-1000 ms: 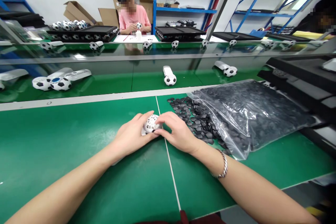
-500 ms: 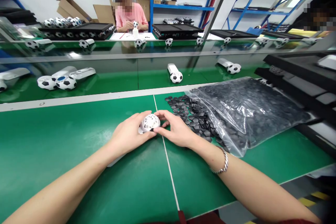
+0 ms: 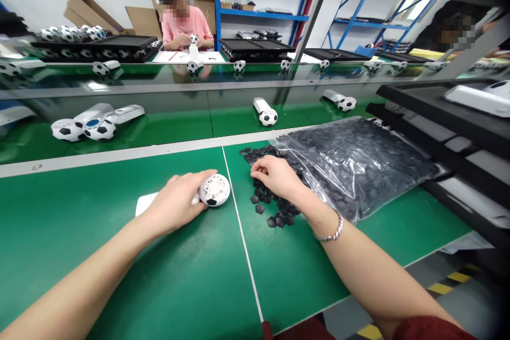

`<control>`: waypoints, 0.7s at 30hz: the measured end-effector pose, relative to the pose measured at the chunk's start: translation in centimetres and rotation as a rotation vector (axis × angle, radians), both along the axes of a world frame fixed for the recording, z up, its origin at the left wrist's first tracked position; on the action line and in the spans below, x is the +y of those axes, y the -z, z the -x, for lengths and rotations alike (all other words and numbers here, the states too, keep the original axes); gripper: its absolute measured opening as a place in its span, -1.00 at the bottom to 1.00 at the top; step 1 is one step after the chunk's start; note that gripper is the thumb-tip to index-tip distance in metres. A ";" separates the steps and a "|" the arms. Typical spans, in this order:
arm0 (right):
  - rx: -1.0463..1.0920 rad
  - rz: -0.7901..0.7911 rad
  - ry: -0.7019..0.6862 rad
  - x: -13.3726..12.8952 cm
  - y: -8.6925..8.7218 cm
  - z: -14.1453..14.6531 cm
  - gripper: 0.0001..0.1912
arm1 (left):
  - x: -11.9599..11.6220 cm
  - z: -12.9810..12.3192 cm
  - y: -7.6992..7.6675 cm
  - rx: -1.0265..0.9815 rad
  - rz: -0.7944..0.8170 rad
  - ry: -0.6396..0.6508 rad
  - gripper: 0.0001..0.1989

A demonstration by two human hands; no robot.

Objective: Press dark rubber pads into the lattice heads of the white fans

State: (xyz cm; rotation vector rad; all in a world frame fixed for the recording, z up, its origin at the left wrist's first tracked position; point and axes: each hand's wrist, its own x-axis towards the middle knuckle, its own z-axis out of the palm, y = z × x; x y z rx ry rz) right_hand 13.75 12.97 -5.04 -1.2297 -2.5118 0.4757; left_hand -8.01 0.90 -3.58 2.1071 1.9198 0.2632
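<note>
My left hand (image 3: 175, 202) is wrapped round a white device with a soccer-ball-shaped head (image 3: 215, 190) and a flat handle that shows behind the hand. The ball's top has open pentagon gaps, and black patches sit along its lower side. Over the near-left edge of a heap of loose black pentagon pieces (image 3: 279, 207), my right hand (image 3: 277, 175) is closed with thumb and fingertips together. Whatever is between those fingertips is too small to make out.
A clear plastic bag (image 3: 350, 164) full of black pieces lies on the right of the green table. Stacked black trays (image 3: 446, 117) stand beyond it. More soccer-ball devices (image 3: 268, 116) lie on the green conveyor ahead. Across it sits a person in pink (image 3: 187, 26).
My right hand has left the ball and moved right to the black pieces. My left hand has shifted slightly left with the device, which has tilted. The camera view has turned a little.
</note>
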 end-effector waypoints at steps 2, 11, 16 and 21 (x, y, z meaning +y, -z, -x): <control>-0.083 -0.032 0.000 -0.2 0.2 0.1 -0.96 | 0.0 0.0 0.1 0.053 -0.040 0.028 -0.42; -0.353 -0.210 -0.162 -2.5 -0.4 1.3 -0.88 | 0.1 0.1 0.7 0.107 -0.153 0.095 -0.36; -0.330 -0.231 -0.134 -2.3 0.1 1.4 -0.81 | 0.0 0.2 0.8 0.085 -0.188 0.083 -0.38; 0.025 -0.009 -0.126 -2.1 -0.2 1.2 -0.81 | 0.1 0.5 1.1 0.066 -0.184 0.051 -0.36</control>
